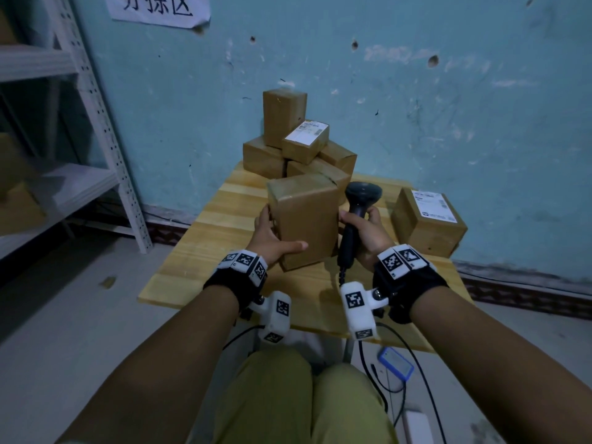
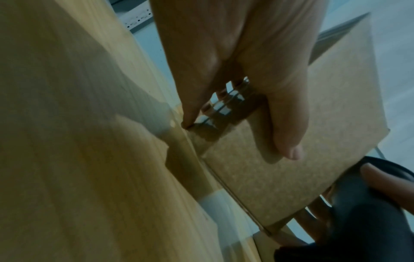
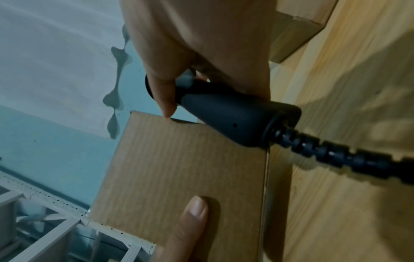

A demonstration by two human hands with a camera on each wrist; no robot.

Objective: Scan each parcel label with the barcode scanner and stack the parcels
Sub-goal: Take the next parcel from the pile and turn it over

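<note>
A brown cardboard parcel (image 1: 304,219) stands on end on the wooden table (image 1: 205,270); no label shows on its near faces. My left hand (image 1: 272,238) grips it, thumb (image 2: 289,141) on the near face and the fingers round its left side. My right hand (image 1: 365,232) grips the handle of the black barcode scanner (image 1: 358,206), and its thumb tip (image 3: 167,109) touches the parcel's right edge (image 3: 179,159). The scanner's head rises just right of the parcel. A labelled parcel (image 1: 429,219) lies at the table's right.
A pile of several brown parcels (image 1: 298,145) leans against the blue wall at the table's far edge, one with a white label facing up. A white metal shelf rack (image 1: 96,123) stands to the left. The scanner's coiled cable (image 3: 347,156) hangs off the near table edge.
</note>
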